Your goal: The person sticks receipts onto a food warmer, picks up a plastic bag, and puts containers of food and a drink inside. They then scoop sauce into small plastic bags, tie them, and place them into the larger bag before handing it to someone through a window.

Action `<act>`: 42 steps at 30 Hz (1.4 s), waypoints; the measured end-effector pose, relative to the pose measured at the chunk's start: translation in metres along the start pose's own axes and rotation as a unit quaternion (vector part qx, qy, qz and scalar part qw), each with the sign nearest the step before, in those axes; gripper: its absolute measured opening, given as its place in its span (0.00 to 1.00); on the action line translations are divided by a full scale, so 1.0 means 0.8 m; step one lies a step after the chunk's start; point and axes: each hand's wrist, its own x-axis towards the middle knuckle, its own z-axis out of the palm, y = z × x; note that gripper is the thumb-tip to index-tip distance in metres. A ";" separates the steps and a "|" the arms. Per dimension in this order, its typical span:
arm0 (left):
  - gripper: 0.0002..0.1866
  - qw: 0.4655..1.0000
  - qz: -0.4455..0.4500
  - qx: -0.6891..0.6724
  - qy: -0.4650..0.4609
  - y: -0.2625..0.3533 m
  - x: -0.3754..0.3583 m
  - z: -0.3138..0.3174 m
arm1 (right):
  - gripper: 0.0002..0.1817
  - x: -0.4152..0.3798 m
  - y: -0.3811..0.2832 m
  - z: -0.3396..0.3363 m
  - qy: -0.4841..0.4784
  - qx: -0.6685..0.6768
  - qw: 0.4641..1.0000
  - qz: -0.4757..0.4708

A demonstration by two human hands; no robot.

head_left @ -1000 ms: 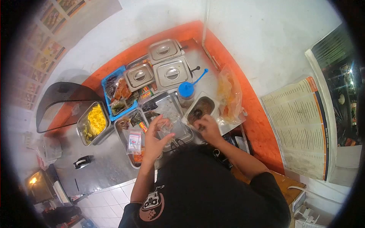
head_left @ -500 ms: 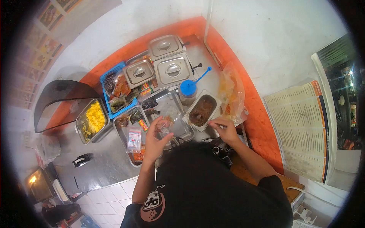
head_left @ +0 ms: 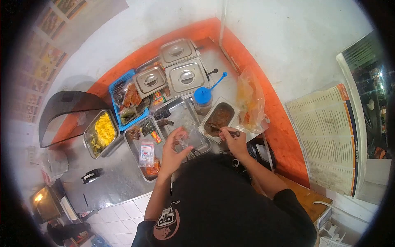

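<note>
My left hand (head_left: 170, 154) is curled around a small clear plastic bag (head_left: 184, 140), above a metal tray (head_left: 177, 108). My right hand (head_left: 235, 145) grips the dark handle of a spoon (head_left: 235, 133) at the near edge of a deep rectangular container (head_left: 233, 104). Brown sauce-like food (head_left: 221, 114) fills much of that container, and the spoon's far end is down in it. Beside it stands a clear bottle with a blue lid (head_left: 202, 95). A pair of scissors (head_left: 193, 154) lies on the tray's near edge, partly hidden by my body.
A steel tray (head_left: 145, 178) of small packets sits left of my left hand. Farther left is a pan (head_left: 88, 149) of yellow food. Lidded steel pans (head_left: 187, 78) and a blue basket (head_left: 116, 103) stand at the back. An orange-stained plastic bag (head_left: 251, 99) lies right of the sauce.
My right hand has taken hold of the spoon and moved slightly left, over the sauce container's near edge. My left hand stays at the clear bag.
</note>
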 end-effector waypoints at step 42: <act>0.38 1.000 -0.019 0.013 -0.019 -0.016 -0.006 0.002 | 0.07 -0.030 -0.019 -0.037 -0.021 -0.254 0.936 -0.244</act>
